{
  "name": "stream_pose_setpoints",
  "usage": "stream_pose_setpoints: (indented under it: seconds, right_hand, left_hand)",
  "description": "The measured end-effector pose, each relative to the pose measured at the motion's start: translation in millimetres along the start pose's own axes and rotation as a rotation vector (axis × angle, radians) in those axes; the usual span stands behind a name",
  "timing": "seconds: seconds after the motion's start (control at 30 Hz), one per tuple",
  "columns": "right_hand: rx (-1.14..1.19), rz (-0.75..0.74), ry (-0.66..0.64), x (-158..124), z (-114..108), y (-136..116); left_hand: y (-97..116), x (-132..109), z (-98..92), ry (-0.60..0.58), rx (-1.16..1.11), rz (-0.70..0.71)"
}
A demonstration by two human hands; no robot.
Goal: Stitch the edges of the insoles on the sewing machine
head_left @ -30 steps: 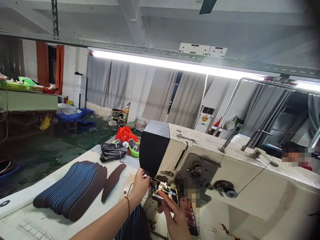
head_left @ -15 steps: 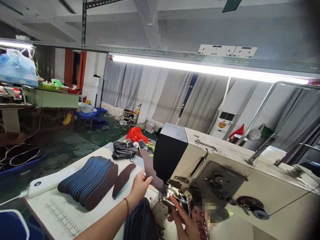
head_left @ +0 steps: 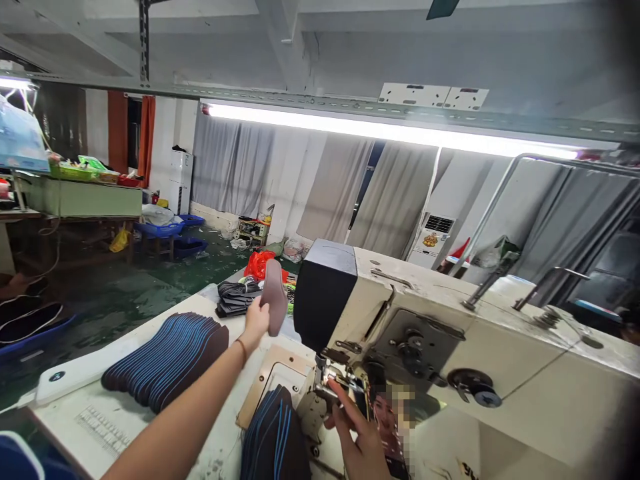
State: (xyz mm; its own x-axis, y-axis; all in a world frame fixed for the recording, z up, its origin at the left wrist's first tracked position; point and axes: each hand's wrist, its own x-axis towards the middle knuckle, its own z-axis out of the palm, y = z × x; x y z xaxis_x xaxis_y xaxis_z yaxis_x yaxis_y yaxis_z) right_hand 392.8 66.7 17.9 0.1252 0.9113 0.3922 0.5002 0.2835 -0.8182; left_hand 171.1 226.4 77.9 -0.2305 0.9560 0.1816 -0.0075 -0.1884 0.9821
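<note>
Above the sewing table (head_left: pixel 90 413), head view: our left hand (head_left: pixel 256 321) has its fingers closed on the lower end of a brown insole (head_left: pixel 275 293), held upright just left of the sewing machine (head_left: pixel 450 313) head. Lower right, our right hand (head_left: pixel 361 443) has its fingers loosely apart, gripping nothing, the index fingertip touching the metal needle assembly (head_left: pixel 334 381). A fanned stack of blue-edged insoles (head_left: pixel 165 357) lies on the table, left of both hands.
</note>
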Motion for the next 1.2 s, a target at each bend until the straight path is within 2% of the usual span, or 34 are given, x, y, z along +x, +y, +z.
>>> stream_pose_setpoints:
  seconds: [0.1, 0.13, 0.2, 0.3, 0.4, 0.47, 0.57, 0.7, 0.8, 0.87, 0.97, 1.03, 1.1, 1.2]
  right_hand:
    - [-0.033, 0.022, -0.061, 1.2, -0.3, 0.6]
    - [-0.052, 0.032, -0.078, 1.8, -0.6, 0.6]
    - [-0.085, 0.047, -0.098, 2.5, -0.8, 0.3]
    - [-0.098, 0.043, -0.096, 1.6, -0.7, -0.4]
    - [-0.107, 0.037, -0.099, -0.5, -0.7, -0.9]
    - [-0.108, 0.045, -0.114, -1.4, -1.1, -0.8]
    - [-0.105, 0.027, -0.121, -1.5, -1.3, -0.4]
    - [-0.103, -0.014, -0.088, -1.1, -0.3, 1.1]
    - [-0.117, -0.015, -0.082, -0.6, -0.4, 2.6]
    - [-0.118, -0.017, -0.078, -0.1, -1.6, 2.5]
    - [-0.073, -0.052, -0.058, 0.6, -3.9, 0.6]
    - [-0.048, -0.059, -0.039, 1.2, -4.1, -0.5]
    - [-0.031, -0.050, -0.012, 1.8, -2.4, 0.1]
    - [-0.006, -0.054, 0.060, 1.6, 2.7, 3.5]
  left_hand:
    - [-27.2, -10.5, -46.1, -0.081, 0.369, -0.017]
    - [-36.5, -20.2, -55.0, -0.104, 0.477, -0.013]
    - [-49.8, -44.0, -60.0, -0.140, 0.659, 0.037]
    - [-52.0, -82.6, -41.7, -0.235, 0.811, 0.165]
    - [-40.9, -119.7, -16.3, -0.457, 0.886, 0.272]
    - [-34.0, -139.3, -5.4, -0.575, 1.008, 0.277]
    - [-31.6, -155.2, 1.1, -0.588, 1.097, 0.247]
    - [-40.1, -162.1, 2.4, -0.558, 1.009, 0.228]
    - [-42.8, -164.6, 0.7, -0.554, 0.733, 0.193]
    - [-36.3, -162.6, -0.9, -0.536, 0.428, 0.096]
    - [-14.2, -151.5, -0.3, -0.497, -0.036, -0.144]
    - [2.9, -140.5, 2.8, -0.478, -0.229, -0.269]
    - [15.5, -129.1, 5.9, -0.460, -0.282, -0.333]
    - [16.1, -117.4, 5.0, -0.452, -0.127, -0.271]
